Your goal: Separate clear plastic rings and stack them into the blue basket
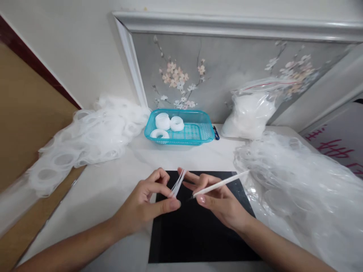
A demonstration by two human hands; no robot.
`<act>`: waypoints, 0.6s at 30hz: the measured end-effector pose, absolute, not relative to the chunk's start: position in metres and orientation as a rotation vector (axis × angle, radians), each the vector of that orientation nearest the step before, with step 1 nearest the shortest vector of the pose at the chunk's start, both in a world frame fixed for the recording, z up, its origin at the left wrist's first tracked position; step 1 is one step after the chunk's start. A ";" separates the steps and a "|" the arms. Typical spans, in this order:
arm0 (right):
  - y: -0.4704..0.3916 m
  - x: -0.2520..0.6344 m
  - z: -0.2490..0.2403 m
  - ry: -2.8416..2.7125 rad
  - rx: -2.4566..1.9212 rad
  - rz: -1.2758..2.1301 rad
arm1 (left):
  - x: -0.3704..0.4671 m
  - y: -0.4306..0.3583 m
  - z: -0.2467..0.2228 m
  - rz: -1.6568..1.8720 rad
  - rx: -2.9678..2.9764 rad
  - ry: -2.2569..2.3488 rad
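Between thumb and index finger, my left hand (141, 204) pinches a few thin white translucent rings (178, 183), seen nearly edge-on and slightly fanned apart. Fingers of my right hand (219, 204) reach close to their upper end; whether they touch cannot be made out. My right hand also grips a slim white pen-like tool (225, 182) with a dark tip that points left, toward the rings. The tip is too small and blurred to identify. Both hands are above a black mat (198, 236) on the white table.
Behind the mat stands a turquoise plastic basket (181, 142) with several rolled white rings (177, 124). A small dark blue object (216, 133) lies beside it. A clear zip bag (252, 115) of white material stands right. Translucent ring sheets pile up at left (99, 132) and right (306, 189).
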State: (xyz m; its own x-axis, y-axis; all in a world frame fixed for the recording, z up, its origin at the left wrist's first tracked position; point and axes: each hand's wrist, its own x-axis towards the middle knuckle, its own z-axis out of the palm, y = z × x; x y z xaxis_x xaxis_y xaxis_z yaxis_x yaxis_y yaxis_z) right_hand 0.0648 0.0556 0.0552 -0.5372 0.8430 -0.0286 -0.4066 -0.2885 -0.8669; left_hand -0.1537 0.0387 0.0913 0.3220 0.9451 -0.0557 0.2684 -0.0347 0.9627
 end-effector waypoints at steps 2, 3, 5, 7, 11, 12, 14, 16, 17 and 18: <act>0.056 0.066 0.052 -1.070 -0.722 2.012 | -0.158 0.049 0.096 0.842 1.395 1.150; 0.056 0.068 0.050 -1.065 -0.783 2.048 | -0.161 0.057 0.098 0.872 1.330 1.167; 0.054 0.071 0.043 -1.085 -0.909 2.088 | -0.172 0.077 0.101 0.935 1.254 1.224; 0.048 0.075 0.034 -1.166 -1.029 2.086 | -0.185 0.103 0.102 0.953 1.261 1.307; 0.038 0.088 0.024 -1.497 -1.258 1.927 | -0.215 0.163 0.107 0.972 1.357 1.510; 0.038 0.091 0.024 -1.586 -1.322 1.875 | -0.220 0.177 0.109 0.968 1.386 1.542; 0.040 0.096 0.027 -1.767 -1.430 1.824 | -0.228 0.200 0.115 0.925 1.450 1.599; 0.046 0.098 0.031 -1.944 -1.502 1.813 | -0.230 0.216 0.120 0.867 1.511 1.628; 0.049 0.098 0.033 -2.024 -1.527 1.801 | -0.230 0.221 0.123 0.843 1.534 1.627; 0.052 0.097 0.034 -2.103 -1.550 1.769 | -0.229 0.224 0.125 0.827 1.550 1.615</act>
